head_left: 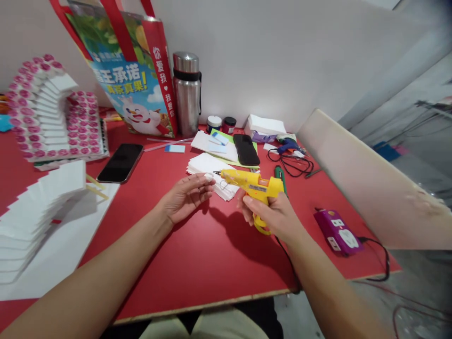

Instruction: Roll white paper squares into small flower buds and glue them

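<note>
My right hand point(271, 214) is wrapped round the grip of a yellow hot glue gun point(252, 184), whose nozzle points left. My left hand point(185, 195) is just left of the nozzle, palm up. Its fingers are curled round a small white piece point(209, 178) at the fingertips, close to the nozzle tip. Behind both hands lies a pile of small white paper squares point(208, 167) on the red table point(197, 254). The gun's black cord runs down past my right wrist off the table's front edge.
A purple power strip point(338, 231) sits at the right. Two black phones point(121, 162) point(246, 149), a steel flask point(186, 94), a printed bag point(130, 75), small jars and a tissue pack stand behind. White fanned paper stacks point(31, 216) and pink-dotted stacks point(52, 113) fill the left.
</note>
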The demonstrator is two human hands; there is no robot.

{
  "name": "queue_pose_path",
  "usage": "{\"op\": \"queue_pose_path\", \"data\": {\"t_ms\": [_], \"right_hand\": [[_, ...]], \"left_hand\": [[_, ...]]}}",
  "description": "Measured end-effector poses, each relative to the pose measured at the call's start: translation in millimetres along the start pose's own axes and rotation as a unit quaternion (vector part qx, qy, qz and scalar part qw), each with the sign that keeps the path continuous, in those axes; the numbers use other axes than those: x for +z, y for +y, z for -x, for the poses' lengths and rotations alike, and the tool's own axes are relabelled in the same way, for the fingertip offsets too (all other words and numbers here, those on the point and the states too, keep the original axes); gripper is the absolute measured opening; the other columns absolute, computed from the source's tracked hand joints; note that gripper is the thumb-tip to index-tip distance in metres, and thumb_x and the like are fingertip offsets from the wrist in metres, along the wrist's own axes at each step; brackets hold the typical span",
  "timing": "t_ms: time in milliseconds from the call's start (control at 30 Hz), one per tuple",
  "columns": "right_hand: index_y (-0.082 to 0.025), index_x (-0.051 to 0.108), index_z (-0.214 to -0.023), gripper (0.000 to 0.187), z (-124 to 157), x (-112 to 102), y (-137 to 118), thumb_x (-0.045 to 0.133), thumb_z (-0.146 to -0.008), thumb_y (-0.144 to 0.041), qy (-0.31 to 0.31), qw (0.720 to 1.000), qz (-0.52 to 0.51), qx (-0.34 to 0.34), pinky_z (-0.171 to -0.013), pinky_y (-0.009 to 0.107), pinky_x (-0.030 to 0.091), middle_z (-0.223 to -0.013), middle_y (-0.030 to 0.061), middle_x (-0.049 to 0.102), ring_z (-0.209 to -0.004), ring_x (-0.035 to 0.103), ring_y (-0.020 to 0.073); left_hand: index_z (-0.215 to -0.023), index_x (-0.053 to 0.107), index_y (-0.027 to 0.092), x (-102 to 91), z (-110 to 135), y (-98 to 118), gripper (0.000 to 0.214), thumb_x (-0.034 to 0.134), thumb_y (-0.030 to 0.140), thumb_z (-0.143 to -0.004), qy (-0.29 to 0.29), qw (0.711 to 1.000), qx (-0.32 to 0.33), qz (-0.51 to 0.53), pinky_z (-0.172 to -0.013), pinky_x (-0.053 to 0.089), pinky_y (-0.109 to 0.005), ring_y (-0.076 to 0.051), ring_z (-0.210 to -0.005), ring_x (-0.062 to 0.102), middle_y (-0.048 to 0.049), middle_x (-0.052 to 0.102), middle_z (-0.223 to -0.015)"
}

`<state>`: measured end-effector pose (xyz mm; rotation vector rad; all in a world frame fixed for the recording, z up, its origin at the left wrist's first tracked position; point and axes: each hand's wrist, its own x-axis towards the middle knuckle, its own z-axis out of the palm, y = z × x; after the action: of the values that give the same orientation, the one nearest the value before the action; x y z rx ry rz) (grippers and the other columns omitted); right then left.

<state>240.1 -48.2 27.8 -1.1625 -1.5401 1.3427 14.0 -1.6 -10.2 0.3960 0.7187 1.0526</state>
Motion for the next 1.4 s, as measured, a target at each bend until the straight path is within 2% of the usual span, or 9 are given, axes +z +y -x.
{"op": "queue_pose_path", "data": {"t_ms": [167, 333, 700, 1000, 1400], "right_hand": [[-0.016, 0.069, -0.076, 0.039, -17, 3, 14, 0.067, -0.092, -0.051, 0.007, 0.999, -0.024, -0.022, -0.053, 0.027, 0.046, -0.060, 0.0019, 0.063, -0.052, 0.056, 0.0130], [-0.017, 0.068, -0.080, 0.034, -13, 4, 23, 0.067, -0.092, -0.049, 0.003, 0.998, -0.054, -0.032, -0.052, 0.028, 0.043, -0.066, 0.0022, 0.065, -0.051, 0.055, 0.0130], [-0.017, 0.070, -0.078, 0.034, -11, 3, 35, 0.067, -0.095, -0.046, -0.008, 0.998, -0.057, -0.018, -0.052, 0.026, 0.041, -0.059, 0.0000, 0.060, -0.052, 0.053, 0.0123], [-0.017, 0.067, -0.074, 0.038, -11, 4, 30, 0.064, -0.097, -0.046, -0.006, 0.999, -0.038, -0.024, -0.051, 0.025, 0.040, -0.056, -0.0010, 0.058, -0.051, 0.052, 0.0111], [-0.017, 0.061, -0.067, 0.039, -12, 7, 23, 0.068, -0.092, -0.046, 0.011, 0.999, -0.038, -0.019, -0.049, 0.025, 0.036, -0.053, -0.0024, 0.055, -0.046, 0.050, 0.0095]], "left_hand": [[-0.088, 0.074, 0.009, 0.2, -2, 3, 0.015, 0.082, 0.008, -0.075, 0.019, 1.000, 0.016, -0.002, -0.066, 0.063, -0.019, -0.011, -0.069, 0.070, -0.0075, 0.076, -0.085], [-0.090, 0.075, 0.009, 0.7, -1, 3, 0.017, 0.083, 0.010, -0.075, 0.015, 1.000, 0.011, -0.020, -0.067, 0.063, -0.019, -0.011, -0.068, 0.070, -0.0077, 0.076, -0.085], [-0.090, 0.074, 0.008, 0.0, -1, 0, 0.016, 0.082, 0.008, -0.076, 0.004, 1.000, 0.012, -0.022, -0.068, 0.063, -0.021, -0.013, -0.068, 0.072, -0.0099, 0.077, -0.086], [-0.093, 0.075, 0.007, -1.2, 0, -1, 0.019, 0.081, 0.006, -0.075, 0.001, 1.000, 0.017, -0.007, -0.069, 0.064, -0.022, -0.013, -0.070, 0.073, -0.0100, 0.078, -0.088], [-0.085, 0.073, 0.005, -2.2, 0, -3, 0.003, 0.071, 0.006, -0.084, 0.013, 0.999, 0.003, 0.034, -0.070, 0.064, -0.022, -0.014, -0.074, 0.072, -0.0128, 0.076, -0.086]]}}
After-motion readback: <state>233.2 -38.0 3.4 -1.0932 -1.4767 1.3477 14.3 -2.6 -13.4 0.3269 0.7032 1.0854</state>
